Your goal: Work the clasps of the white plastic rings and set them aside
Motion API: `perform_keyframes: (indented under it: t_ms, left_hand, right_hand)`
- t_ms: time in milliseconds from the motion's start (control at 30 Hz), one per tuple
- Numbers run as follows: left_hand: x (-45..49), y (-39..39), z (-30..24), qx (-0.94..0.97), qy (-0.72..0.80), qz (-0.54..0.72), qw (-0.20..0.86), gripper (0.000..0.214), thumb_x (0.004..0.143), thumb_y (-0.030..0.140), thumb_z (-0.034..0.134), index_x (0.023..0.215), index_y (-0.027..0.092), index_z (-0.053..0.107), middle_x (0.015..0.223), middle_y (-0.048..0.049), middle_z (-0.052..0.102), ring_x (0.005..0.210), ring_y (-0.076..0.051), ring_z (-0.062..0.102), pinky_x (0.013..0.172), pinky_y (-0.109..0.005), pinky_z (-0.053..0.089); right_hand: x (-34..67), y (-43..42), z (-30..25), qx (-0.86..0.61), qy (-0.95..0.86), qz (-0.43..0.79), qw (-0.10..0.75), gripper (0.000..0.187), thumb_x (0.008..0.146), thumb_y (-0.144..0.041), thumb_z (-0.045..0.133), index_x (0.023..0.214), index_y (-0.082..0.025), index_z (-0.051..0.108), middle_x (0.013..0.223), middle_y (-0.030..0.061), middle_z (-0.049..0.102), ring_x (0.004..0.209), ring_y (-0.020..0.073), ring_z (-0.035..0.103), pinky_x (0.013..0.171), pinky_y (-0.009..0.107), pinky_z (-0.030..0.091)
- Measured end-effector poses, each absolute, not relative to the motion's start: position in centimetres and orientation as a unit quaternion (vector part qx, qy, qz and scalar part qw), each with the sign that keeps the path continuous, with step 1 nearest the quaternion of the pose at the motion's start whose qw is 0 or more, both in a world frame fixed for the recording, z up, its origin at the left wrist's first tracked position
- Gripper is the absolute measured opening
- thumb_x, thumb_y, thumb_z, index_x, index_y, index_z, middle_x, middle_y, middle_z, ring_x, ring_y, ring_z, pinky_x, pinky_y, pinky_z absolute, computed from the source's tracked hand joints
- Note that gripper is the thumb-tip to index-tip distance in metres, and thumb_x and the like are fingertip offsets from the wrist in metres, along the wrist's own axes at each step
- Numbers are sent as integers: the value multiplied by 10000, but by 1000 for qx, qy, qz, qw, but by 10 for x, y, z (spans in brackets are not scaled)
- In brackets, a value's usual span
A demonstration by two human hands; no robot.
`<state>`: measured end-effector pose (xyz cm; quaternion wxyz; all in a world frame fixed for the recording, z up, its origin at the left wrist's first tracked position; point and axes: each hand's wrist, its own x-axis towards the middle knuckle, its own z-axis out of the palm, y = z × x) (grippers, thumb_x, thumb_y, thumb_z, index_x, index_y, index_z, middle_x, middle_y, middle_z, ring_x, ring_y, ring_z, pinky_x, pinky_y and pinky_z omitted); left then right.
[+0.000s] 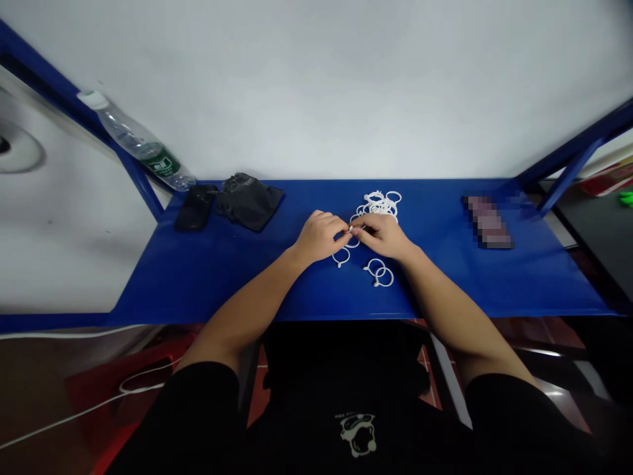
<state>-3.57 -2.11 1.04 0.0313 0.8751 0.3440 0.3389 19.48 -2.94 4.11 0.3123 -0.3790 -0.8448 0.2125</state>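
My left hand (321, 236) and my right hand (383, 235) meet over the blue table, fingertips pinched together on a white curtain ring (353, 247). A small white end of it pokes up between the fingertips; the fingers hide much of the rest. Just below my left fingers lies a loose white ring (339, 265) with a small knob. Two overlapping white rings (376, 284) lie nearer the front edge, below my right hand. Behind my right hand is a heap of several white rings (376, 207), partly covered by the hand.
On the left of the blue table (435, 204) lie a black phone (196, 208) and a dark drawstring pouch (250, 201). A clear plastic bottle (141, 142) leans by the blue frame. A pixelated pinkish object (488, 221) lies at right. The wall (316, 86) closes off the back.
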Motion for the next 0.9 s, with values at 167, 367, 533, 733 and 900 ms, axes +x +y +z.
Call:
perform_keyframes:
  t_ms: [167,367,533,733,900]
  left_hand:
    - [-35,-22,11,881,333,336,31,225,1013,278,641,795,230,672,781,-20,757,776,-201,676,820,-401,462]
    - [-35,-22,10,892,322,316,28,188,972,242,653,785,225,675,772,-25,743,774,-207,663,817,-404,450]
    - [-34,-23,10,899,304,315,21,252,1022,314,650,786,227,666,761,-20,741,759,-204,660,792,-401,429]
    - [-31,-25,7,899,303,315,27,267,1045,345,651,805,230,673,764,-14,743,767,-202,669,813,-401,443]
    - [-34,-23,9,892,317,316,61,253,1050,432,698,902,227,712,849,-28,770,830,-213,698,856,-402,473]
  right_hand:
    - [192,-30,38,-364,-844,227,322,206,976,-380,605,906,-242,740,825,23,763,713,172,650,685,330,492]
    - [190,-32,37,-355,-844,230,329,97,859,-293,619,852,-235,695,774,3,741,659,153,618,666,313,468]
    - [188,-33,34,-367,-843,229,318,74,774,-263,585,812,-244,646,719,-8,698,629,154,587,636,311,449]
    - [186,-34,34,-374,-837,229,326,83,764,-229,556,768,-246,637,693,-7,676,622,160,583,643,323,459]
    - [191,-33,37,-396,-826,190,353,193,804,-229,546,837,-244,736,777,16,754,675,183,653,691,333,519]
